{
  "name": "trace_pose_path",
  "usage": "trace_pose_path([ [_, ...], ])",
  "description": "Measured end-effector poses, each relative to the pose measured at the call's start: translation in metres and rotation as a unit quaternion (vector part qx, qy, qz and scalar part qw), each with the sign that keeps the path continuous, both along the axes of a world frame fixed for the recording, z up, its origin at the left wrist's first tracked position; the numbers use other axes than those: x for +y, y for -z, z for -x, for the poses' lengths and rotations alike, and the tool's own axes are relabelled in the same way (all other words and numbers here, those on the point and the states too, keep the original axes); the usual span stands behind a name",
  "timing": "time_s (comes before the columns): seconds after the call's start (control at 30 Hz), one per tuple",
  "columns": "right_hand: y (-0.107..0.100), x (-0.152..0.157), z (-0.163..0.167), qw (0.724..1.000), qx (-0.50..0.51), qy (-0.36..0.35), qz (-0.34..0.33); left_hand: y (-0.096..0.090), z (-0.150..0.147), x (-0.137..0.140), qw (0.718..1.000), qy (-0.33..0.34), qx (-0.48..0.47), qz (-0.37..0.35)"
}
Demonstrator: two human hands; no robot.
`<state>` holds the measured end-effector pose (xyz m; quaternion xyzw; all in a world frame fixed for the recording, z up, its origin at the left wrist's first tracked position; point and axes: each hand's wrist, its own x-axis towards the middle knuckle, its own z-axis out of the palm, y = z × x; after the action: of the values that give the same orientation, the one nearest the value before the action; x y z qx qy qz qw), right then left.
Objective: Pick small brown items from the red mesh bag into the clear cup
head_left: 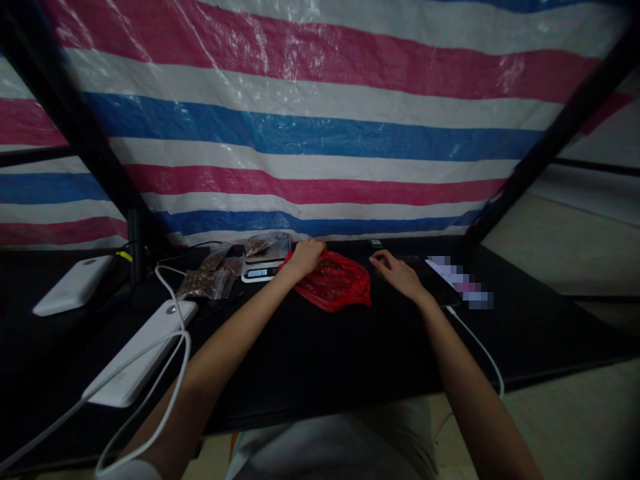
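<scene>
Left hand grips the red bag's rim beside the scale, keeping it accessible; right hand rests open on the desk.

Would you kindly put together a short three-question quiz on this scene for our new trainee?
1. True or false: the left hand rests on the red bag.
2. What sits on the scale? A) a phone B) a small clear packet of brown bits C) nothing
3. Which side of the red bag are the filled clear packets lying on?

Key
1. True: it rests on the bag's upper left edge.
2. B: a packet lies on the platform.
3. The left side, beside the scale, near the white power banks. The right hand lies flat on the black table, to the bag's right.
</scene>
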<state>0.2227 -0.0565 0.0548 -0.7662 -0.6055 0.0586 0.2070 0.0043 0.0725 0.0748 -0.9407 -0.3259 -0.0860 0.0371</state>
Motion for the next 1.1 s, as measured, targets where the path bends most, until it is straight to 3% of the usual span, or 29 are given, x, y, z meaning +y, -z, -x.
trace_pose_path([
  [0.3,-0.009,0.003,0.025,0.998,-0.030,-0.030,0.052,-0.025,0.015,-0.003,0.995,-0.024,-0.093,-0.034],
  [0.53,-0.029,0.004,0.035,0.998,-0.055,0.013,-0.039,-0.030,0.020,-0.003,0.994,-0.039,-0.098,-0.038],
  [0.77,-0.036,0.004,0.045,0.985,-0.097,0.051,-0.133,-0.044,0.027,-0.002,0.992,-0.071,-0.099,-0.043],
  [1.1,-0.037,0.011,0.052,0.973,-0.119,0.065,-0.185,-0.045,0.028,0.000,0.994,-0.078,-0.079,-0.018],
])
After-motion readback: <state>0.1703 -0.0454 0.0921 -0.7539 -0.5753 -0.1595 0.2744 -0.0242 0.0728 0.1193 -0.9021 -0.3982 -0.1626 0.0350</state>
